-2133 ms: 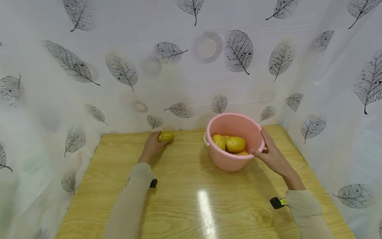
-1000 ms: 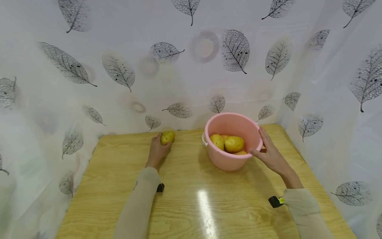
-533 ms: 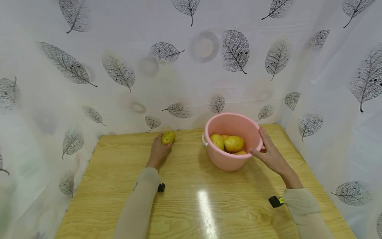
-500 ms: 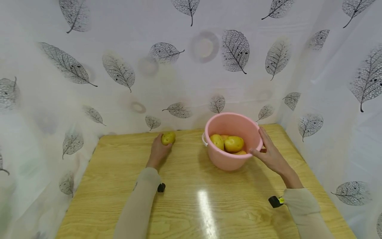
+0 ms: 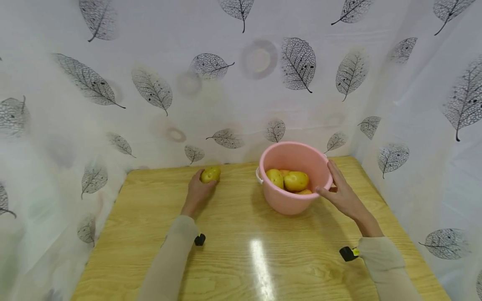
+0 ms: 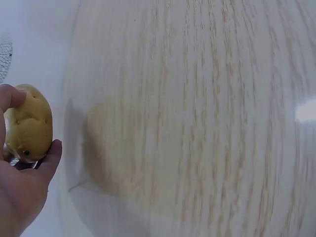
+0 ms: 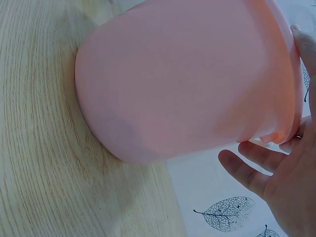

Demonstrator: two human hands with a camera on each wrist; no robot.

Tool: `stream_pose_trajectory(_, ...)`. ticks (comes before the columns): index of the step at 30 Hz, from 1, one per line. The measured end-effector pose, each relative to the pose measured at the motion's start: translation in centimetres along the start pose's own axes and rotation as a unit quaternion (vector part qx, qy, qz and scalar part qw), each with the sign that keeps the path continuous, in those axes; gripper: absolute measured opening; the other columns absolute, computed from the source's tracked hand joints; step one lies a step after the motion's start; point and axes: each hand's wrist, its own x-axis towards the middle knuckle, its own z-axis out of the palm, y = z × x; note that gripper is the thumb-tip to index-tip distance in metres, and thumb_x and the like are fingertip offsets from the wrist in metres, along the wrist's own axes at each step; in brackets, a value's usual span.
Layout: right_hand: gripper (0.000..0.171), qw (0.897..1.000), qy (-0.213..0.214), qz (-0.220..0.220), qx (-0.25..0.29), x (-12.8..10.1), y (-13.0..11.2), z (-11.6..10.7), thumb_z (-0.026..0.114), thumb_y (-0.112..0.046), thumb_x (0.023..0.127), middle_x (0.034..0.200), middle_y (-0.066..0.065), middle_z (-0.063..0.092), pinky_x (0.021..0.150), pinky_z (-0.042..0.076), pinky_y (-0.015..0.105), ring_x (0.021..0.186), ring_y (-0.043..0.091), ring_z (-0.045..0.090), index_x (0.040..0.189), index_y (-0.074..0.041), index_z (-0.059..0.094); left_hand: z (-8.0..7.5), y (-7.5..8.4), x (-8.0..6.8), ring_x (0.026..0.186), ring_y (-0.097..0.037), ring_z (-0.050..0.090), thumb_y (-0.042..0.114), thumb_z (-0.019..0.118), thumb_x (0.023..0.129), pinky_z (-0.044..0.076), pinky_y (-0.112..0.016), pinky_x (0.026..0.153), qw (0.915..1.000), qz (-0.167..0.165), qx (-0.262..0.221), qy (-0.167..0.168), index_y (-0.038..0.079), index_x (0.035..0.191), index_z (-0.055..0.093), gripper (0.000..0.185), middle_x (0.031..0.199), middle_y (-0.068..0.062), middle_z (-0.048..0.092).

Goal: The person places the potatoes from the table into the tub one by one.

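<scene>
Gripping potato (image 5: 210,174), left hand (image 6: 19,197) half-cropped

A light wooden table (image 5: 241,251) carries a pink bucket (image 5: 290,200) at far right, and a potato (image 5: 210,174) at its far edge, left of the bucket.

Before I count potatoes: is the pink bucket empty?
No. The round pink plastic bucket holds several yellow potatoes.
</scene>
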Motion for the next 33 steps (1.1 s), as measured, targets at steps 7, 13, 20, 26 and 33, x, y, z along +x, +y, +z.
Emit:
stream_pose_trajectory(7, 0.095, 1.000, -0.001, 0.008, -0.011, -0.1, 0.1, -0.1, 0.069, -0.014, 0.099, 0.172, 0.012, -0.004, 0.089, 0.042, 0.008, 0.137, 0.045, 0.041, 0.167, -0.012, 0.002, -1.2, 1.0, -0.3, 0.127, -0.038, 0.051, 0.026, 0.077, 0.091, 0.043, -0.053, 0.108, 0.9988, 0.044, 0.021, 0.008, -0.001, 0.154, 0.040, 0.079, 0.147, -0.023, 0.050)
stream_pose_trajectory(13, 0.095, 1.000, 0.000, 0.009, -0.009, 0.0, 0.1, 0.0, 0.069, -0.013, 0.099, 0.173, 0.011, -0.004, 0.089, 0.042, 0.009, 0.137, 0.043, 0.041, 0.167, -0.014, 0.002, -2.1, 2.6, -0.9, 0.134, -0.040, 0.048, 0.023, 0.077, 0.090, 0.040, -0.054, 0.112, 0.9961, 0.076, 0.038, 0.023, -0.002, 0.153, 0.043, 0.076, 0.151, -0.025, 0.048)
stream_pose_trajectory(20, 0.095, 1.000, 0.004, 0.010, -0.005, 0.0, 0.0, 0.0, 0.069, -0.012, 0.099, 0.173, 0.011, -0.003, 0.090, 0.043, 0.010, 0.138, 0.043, 0.041, 0.167, -0.013, 0.003, -3.1, 4.6, -2.4, 0.129, -0.041, 0.052, 0.026, 0.075, 0.091, 0.045, -0.055, 0.106, 0.9952, 0.088, 0.036, 0.024, -0.001, 0.153, 0.044, 0.075, 0.149, -0.026, 0.049)
stream_pose_trajectory(26, 0.096, 1.000, 0.002, -0.001, 0.001, 0.0, 0.0, 0.0, 0.069, -0.011, 0.098, 0.172, 0.014, -0.003, 0.088, 0.043, 0.008, 0.137, 0.048, 0.040, 0.167, -0.012, 0.002, -4.3, 5.8, -3.8, 0.121, -0.040, 0.056, 0.027, 0.075, 0.093, 0.052, -0.053, 0.097, 0.9954, 0.091, 0.030, 0.013, 0.002, 0.154, 0.044, 0.073, 0.147, -0.024, 0.051)
stream_pose_trajectory(33, 0.097, 1.000, 0.003, 0.007, 0.000, 0.2, -0.1, 0.1, 0.069, -0.012, 0.099, 0.173, 0.011, -0.002, 0.088, 0.045, 0.010, 0.136, 0.044, 0.042, 0.167, -0.020, 0.001, -5.4, 7.1, -5.2, 0.120, -0.040, 0.057, 0.027, 0.077, 0.093, 0.053, -0.053, 0.097, 0.9939, 0.106, 0.032, 0.003, 0.003, 0.156, 0.043, 0.075, 0.148, -0.024, 0.050)
